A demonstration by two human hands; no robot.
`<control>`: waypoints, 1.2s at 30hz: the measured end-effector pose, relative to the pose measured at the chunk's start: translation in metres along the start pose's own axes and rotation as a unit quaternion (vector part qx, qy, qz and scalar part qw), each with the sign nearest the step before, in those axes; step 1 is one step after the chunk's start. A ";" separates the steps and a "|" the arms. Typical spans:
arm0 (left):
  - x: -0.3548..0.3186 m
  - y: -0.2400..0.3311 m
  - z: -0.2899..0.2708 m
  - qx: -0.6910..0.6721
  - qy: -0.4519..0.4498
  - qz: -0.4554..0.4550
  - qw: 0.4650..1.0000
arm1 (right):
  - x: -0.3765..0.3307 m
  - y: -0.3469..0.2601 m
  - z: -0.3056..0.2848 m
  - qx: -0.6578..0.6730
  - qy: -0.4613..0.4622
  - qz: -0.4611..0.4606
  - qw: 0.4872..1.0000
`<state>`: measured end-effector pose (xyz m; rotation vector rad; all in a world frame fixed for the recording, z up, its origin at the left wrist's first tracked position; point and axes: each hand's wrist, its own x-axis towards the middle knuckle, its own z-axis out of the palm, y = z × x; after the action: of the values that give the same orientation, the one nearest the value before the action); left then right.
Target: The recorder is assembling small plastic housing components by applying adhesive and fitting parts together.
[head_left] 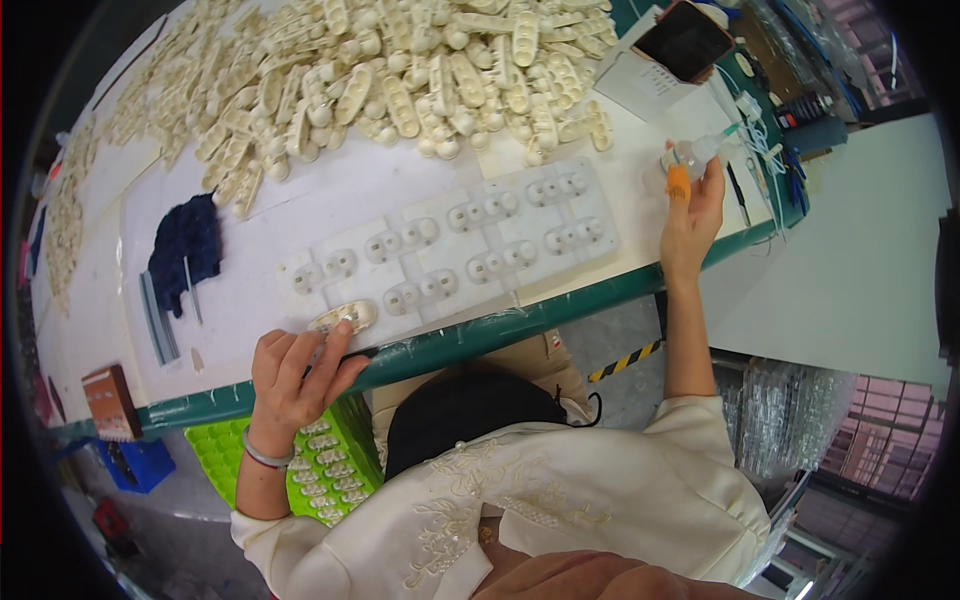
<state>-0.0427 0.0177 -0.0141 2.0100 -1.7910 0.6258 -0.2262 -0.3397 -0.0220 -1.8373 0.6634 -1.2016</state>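
Note:
At the near left end of a pale fixture board [440, 250], my left hand [300, 370] has its fingertips closed on a cream pod-shaped piece [345, 317]. Several raised rounded holders, in groups of two or three, run in two rows along the board. Over the right side of the table, my right hand [693, 222] is wrapped round a clear squeeze bottle [690, 155] with a thin green tip, which points up and to the right. An orange wrap [679, 182] covers the thumb of that hand.
A large heap of cream pod-shaped pieces [400, 85] fills the far side. A dark blue cloth [187, 245] lies left of the board. Back right stand a white box [650, 75] and a phone [685, 40]. A green tray [325, 470] of pieces sits below the table's green edge [440, 345].

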 end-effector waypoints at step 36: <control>-0.014 -0.008 0.017 -0.042 0.076 0.000 0.996 | -0.032 -0.008 -0.004 -0.188 -0.089 0.038 0.977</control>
<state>-0.0350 0.0207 -0.0358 1.8556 -1.7008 0.6733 -0.2426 -0.3118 -0.0301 -2.1793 0.8969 -0.8892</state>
